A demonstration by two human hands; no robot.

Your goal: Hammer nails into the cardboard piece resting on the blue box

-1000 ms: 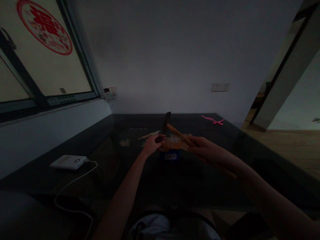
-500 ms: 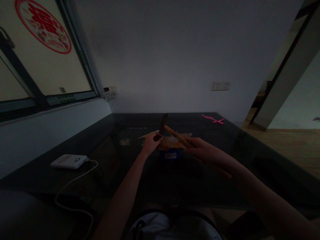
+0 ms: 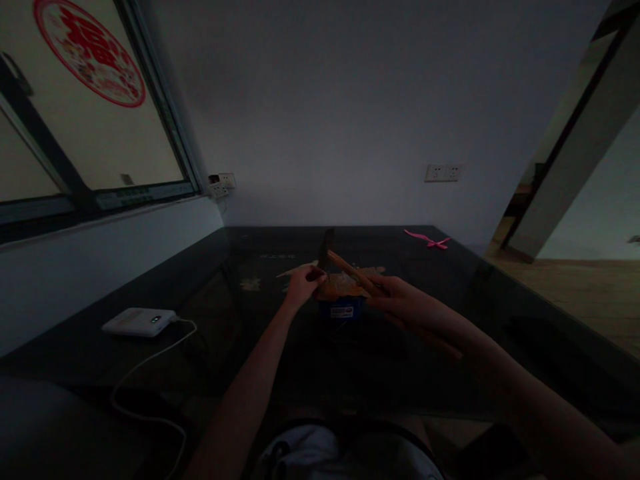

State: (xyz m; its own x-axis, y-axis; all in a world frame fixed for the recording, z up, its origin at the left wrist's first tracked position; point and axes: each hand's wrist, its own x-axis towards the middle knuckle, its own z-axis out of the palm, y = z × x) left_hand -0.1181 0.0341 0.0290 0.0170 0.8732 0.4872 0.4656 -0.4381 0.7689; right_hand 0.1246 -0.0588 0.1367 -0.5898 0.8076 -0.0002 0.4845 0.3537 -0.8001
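Note:
My right hand [image 3: 407, 303] grips the wooden handle of a hammer [image 3: 350, 269]. Its dark head [image 3: 327, 245] stands just above the fingertips of my left hand [image 3: 301, 287]. Thumb and forefinger of that hand are pinched together at the left edge of a ragged brown piece [image 3: 343, 287]; a thin dark thing seems to be between them, too small to name. The brown piece lies on top of a blue box [image 3: 343, 309] with a white label on its front. Dim light hides the finer detail.
The dark glossy table [image 3: 280, 347] reaches the wall. A white power bank [image 3: 137, 322] with a white cable [image 3: 150, 357] lies on the left. At the far right corner is a pink ribbon [image 3: 435, 242]. Pale scraps [image 3: 250, 285] show near the left hand.
Both hands stay almost in place. The hammer head sits very slightly lower and to the left; the view has shifted a little.

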